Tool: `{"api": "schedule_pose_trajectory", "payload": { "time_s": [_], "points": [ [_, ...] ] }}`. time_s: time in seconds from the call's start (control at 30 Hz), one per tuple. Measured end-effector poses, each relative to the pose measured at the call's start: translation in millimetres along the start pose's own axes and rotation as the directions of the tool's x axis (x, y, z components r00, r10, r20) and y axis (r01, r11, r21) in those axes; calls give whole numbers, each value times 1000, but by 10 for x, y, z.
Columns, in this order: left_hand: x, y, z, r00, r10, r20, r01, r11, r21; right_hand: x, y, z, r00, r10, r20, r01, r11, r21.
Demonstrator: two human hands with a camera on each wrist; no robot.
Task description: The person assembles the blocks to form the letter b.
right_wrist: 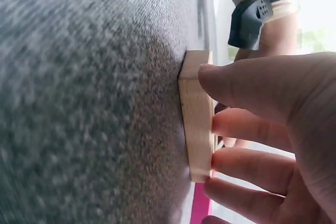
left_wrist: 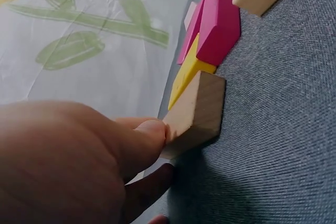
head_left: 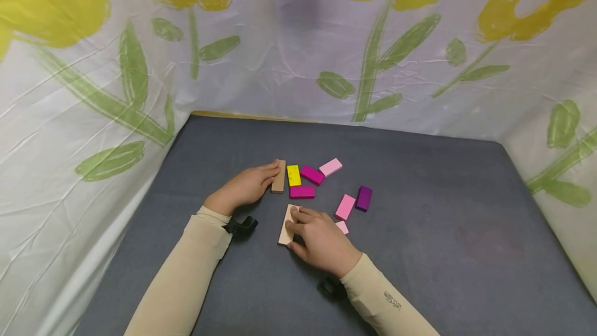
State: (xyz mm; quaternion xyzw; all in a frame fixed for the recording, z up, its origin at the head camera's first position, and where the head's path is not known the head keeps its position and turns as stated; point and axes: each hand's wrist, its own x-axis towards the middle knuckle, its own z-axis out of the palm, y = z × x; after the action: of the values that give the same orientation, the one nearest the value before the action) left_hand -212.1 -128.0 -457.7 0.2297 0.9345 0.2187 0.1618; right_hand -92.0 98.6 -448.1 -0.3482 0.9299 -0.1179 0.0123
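Observation:
My left hand (head_left: 244,186) holds a tan wooden block (head_left: 278,180), fingertips at its far end and thumb at its left side. In the left wrist view that thumb (left_wrist: 142,140) meets the tan block (left_wrist: 202,106). My right hand (head_left: 322,240) has its fingers and thumb on a paler wooden block (head_left: 286,226), nearer the body. The right wrist view shows the thumb by one end of this pale block (right_wrist: 197,119) and the fingers of my right hand (right_wrist: 262,129) along its edge. Both blocks lie flat on the grey cloth.
Right of the tan block are a yellow block (head_left: 294,175), two magenta blocks (head_left: 312,175) (head_left: 302,192) and a light pink one (head_left: 330,167). A pink block (head_left: 345,207), a purple block (head_left: 364,198) and a partly covered pale pink one (head_left: 342,227) lie beyond the right hand.

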Motion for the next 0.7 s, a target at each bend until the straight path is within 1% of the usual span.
{"api": "schedule_pose_trajectory", "payload": {
  "time_s": [0.13,0.23,0.37,0.5,0.57,0.7],
  "points": [
    [-5,-10,19,1000,4,-23,-4,1000,26,19,-3,25,1000,-29,-3,29,999,16],
    [-11,-15,27,999,9,-41,-8,1000,28,43,2,45,998,-55,-8,55,998,40],
    [-18,-11,17,998,8,-58,-7,1000,12,97,25,68,997,-81,-3,80,991,108],
    [-22,-11,11,998,-2,-60,3,1000,10,170,49,77,997,-77,29,69,974,215],
    [-18,-17,18,998,-9,-57,10,1000,12,202,55,76,996,-66,55,50,965,257],
    [-9,-39,43,998,-11,-55,12,1000,17,249,63,90,994,-58,93,29,958,285]
  ]
}}
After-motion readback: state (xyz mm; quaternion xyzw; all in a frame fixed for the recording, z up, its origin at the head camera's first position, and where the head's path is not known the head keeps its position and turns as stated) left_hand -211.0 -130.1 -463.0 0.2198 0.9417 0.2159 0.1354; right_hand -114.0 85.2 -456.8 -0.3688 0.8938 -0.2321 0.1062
